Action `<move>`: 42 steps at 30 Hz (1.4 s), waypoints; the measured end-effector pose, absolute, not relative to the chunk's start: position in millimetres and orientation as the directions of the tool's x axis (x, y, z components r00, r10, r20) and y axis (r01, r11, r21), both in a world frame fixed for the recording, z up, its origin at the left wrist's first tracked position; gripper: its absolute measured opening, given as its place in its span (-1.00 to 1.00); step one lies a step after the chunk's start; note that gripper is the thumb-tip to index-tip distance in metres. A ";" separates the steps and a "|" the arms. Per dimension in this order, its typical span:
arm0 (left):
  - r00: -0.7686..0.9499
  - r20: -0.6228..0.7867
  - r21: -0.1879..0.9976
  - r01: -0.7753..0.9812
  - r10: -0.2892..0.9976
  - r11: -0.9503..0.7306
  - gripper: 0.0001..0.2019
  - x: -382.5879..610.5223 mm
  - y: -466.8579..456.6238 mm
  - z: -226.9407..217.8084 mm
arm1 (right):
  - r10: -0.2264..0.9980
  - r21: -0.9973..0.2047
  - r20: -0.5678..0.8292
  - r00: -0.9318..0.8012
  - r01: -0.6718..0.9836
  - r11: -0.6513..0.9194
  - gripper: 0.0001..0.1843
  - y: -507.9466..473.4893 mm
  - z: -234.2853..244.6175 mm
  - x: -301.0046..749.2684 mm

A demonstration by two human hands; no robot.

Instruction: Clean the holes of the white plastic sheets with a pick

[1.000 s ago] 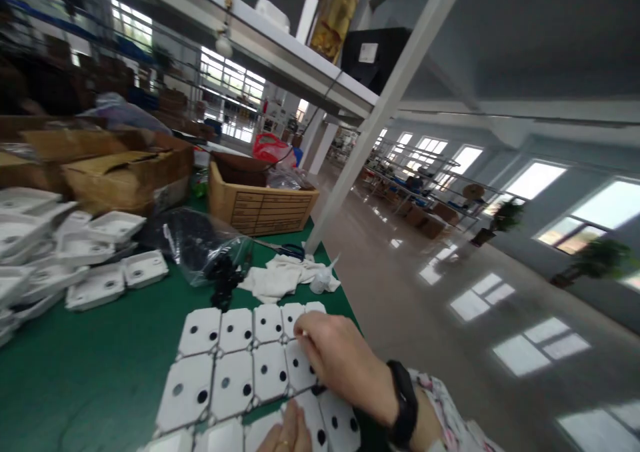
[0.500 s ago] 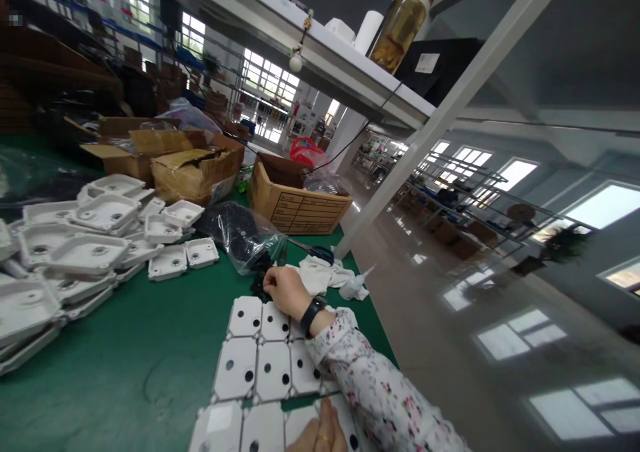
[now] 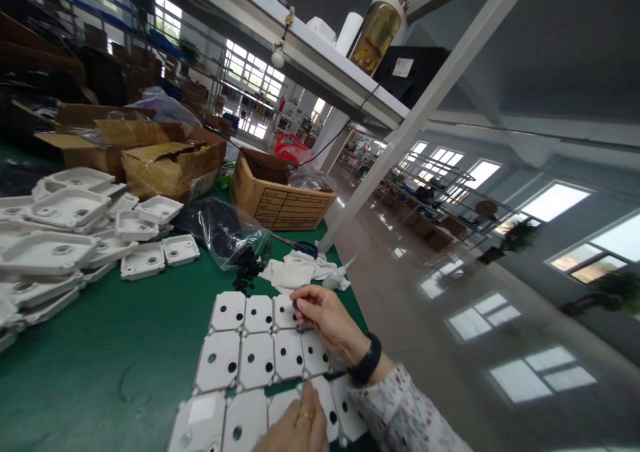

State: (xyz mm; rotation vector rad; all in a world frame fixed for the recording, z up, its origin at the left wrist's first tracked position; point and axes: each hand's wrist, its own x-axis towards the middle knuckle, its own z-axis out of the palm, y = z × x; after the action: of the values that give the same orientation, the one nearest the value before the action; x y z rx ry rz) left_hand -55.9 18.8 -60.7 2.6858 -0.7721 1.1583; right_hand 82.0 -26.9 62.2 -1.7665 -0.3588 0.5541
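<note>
Rows of white plastic box covers [image 3: 256, 357] lie on the green table, each with round holes or black round spots. My right hand [image 3: 327, 319], with a dark wristband, is over the right end of the back row. Its thumb and forefinger pinch a small black plug [image 3: 295, 303]. My left hand [image 3: 295, 425], with a ring, rests low over the front row. Its fingers are pressed together, and whatever they hold is hidden. Behind the covers is a heap of small black plugs [image 3: 246, 272], beside a clear bag of black parts [image 3: 217, 229].
White open housings [image 3: 65, 245] are piled at the left. Cardboard boxes [image 3: 283, 199] stand along the back. Scissors [image 3: 303, 247], a white cloth [image 3: 293, 271] and a small nozzle bottle [image 3: 336, 277] lie near the right edge. A shelf post [image 3: 370, 185] rises there.
My right hand has left the black heap and moved right and towards me to the back row, a plug now showing in its fingers. My left hand shifted slightly left as the view turned.
</note>
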 end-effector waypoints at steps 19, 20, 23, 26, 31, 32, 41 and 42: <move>0.641 0.377 -0.030 -0.713 -0.668 -0.700 -0.70 -93.5 94.3 28.6 | 0.758 -0.358 0.191 0.624 0.763 -0.538 -0.82 -109.5 47.8 -47.0; 0.646 0.387 -0.023 -0.706 -0.658 -0.708 -0.71 -94.3 93.7 24.5 | 0.795 -0.308 0.176 0.581 0.799 -0.516 -0.83 -108.1 45.4 -48.1; 0.659 0.413 0.003 -0.692 -0.629 -0.722 -0.70 -96.6 92.7 12.0 | 0.845 -0.276 0.130 0.519 0.837 -0.472 -0.83 -106.9 45.3 -47.8; 0.686 0.402 0.046 -0.676 -0.606 -0.735 -0.68 -99.3 93.4 6.3 | 0.855 -0.265 0.065 0.515 0.835 -0.482 -0.88 -104.6 51.3 -43.4; 0.710 0.317 0.093 -0.683 -0.629 -0.724 -0.63 -101.1 94.6 16.7 | 0.843 -0.091 0.036 0.537 0.842 -0.532 -0.85 -95.8 49.8 -34.4; 0.707 0.315 0.091 -0.686 -0.633 -0.721 -0.63 -100.8 94.7 19.0 | 0.843 -0.043 0.051 0.535 0.845 -0.533 -0.82 -95.3 48.2 -33.3; 0.706 0.393 0.111 -0.673 -0.590 -0.731 -0.66 -98.6 95.4 20.4 | 0.969 0.143 -0.070 0.238 0.964 -0.226 -0.87 -92.9 64.9 -30.4; 0.704 0.401 0.114 -0.673 -0.586 -0.731 -0.67 -98.7 95.8 21.1 | 0.975 0.159 -0.084 0.203 0.969 -0.188 -0.84 -91.4 67.1 -30.2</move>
State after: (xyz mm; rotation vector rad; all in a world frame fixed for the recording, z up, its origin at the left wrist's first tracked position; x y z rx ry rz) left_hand -98.7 95.8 21.1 2.6616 -1.0024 0.4987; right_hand -30.2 -91.4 67.1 -2.5677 -2.1020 -0.0588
